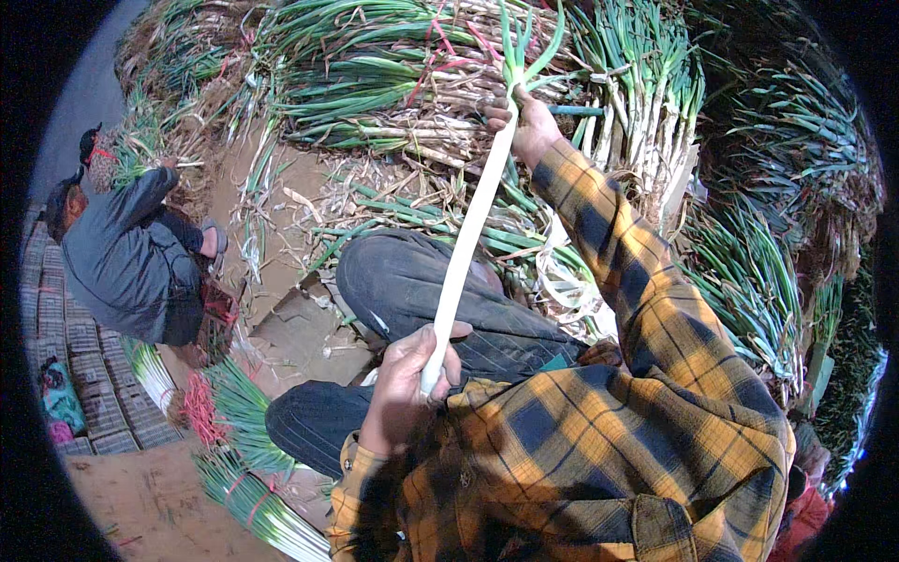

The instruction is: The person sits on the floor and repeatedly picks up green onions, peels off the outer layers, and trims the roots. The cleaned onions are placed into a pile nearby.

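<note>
A long peeled green onion slants across my lap, its white shank bare and smooth. My left hand holds the thick root end, close to my shirt. Farther up, my right hand grips the stalk just below its short green leaves. My knee lies behind the stalk. Dry skins and loose green leaves litter the ground beyond it. Past my right hand lies a heap of unpeeled green onions, with red ties around some bundles.
At left a person sits low, holding onions. Tied bundles of cleaned onions lie beside my left knee, near a bunch of red ties. More onions stand upright at the upper right. A wooden board lies at lower left.
</note>
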Tool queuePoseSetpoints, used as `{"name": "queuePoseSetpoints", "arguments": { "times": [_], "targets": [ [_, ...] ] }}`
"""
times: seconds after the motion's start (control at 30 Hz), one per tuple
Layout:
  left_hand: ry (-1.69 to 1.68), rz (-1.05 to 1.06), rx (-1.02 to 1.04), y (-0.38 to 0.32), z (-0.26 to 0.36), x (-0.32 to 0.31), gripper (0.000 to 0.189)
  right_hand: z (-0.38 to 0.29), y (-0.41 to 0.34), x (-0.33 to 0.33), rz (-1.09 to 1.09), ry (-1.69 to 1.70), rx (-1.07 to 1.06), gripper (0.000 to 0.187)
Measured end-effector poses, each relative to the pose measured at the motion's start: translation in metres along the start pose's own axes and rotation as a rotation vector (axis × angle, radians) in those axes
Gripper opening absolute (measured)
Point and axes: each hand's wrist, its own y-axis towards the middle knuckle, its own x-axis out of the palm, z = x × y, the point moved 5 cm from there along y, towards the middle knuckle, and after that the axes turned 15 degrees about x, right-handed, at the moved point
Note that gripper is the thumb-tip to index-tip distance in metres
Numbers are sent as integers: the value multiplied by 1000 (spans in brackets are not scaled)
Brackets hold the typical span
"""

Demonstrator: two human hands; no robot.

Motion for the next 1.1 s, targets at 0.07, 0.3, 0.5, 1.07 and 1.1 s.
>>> {"name": "queuePoseSetpoints", "arguments": {
  "times": [0.07,0.3,0.5,1.07,1.1],
  "targets": [
    [-53,51,-53,-10,-13,6,42,7,-2,0,108,-48,-18,31],
    [-121,5,-188,-29,-40,1,30,47,-19,73,-157,-16,74,27],
    [101,197,150,0,3,22,28,-2,-66,98,-41,-219,-203,32],
    [-860,-698,15,-15,-9,55,34,16,-89,97,-194,5,-136,21],
    [-875,-672,38,-19,-7,53,33,17,-90,95,-229,-20,-138,22]
  ]
}}
